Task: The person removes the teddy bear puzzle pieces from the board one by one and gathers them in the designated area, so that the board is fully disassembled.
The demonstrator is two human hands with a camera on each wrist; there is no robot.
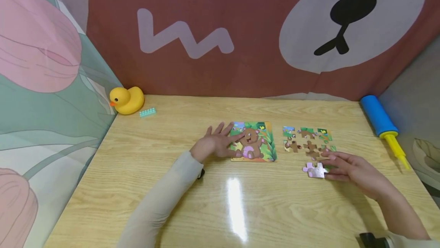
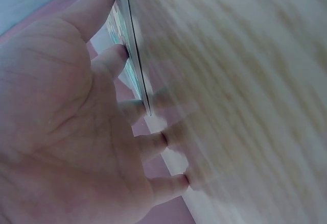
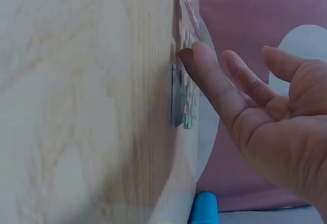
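My left hand [image 1: 215, 145] is spread over the left side of a bear picture board [image 1: 254, 146], fingertips touching it. In the left wrist view, the thumb and a finger meet the edge of the board. To the right, my right hand [image 1: 354, 171] pinches the right end of a pink-and-white jigsaw piece [image 1: 315, 171]. That piece is tilted, one end raised, in the right wrist view. Behind it several jigsaw pieces [image 1: 311, 148] lie loosely arranged in rows. The hand hides some of the lower right pieces.
A yellow rubber duck [image 1: 128, 101] and a teal toy brick [image 1: 148, 112] stand at the back left. On the right edge lies a blue and yellow toy pump [image 1: 381, 120]. A brown patterned cloth [image 1: 206, 76] hangs behind the wooden table [image 1: 192, 209].
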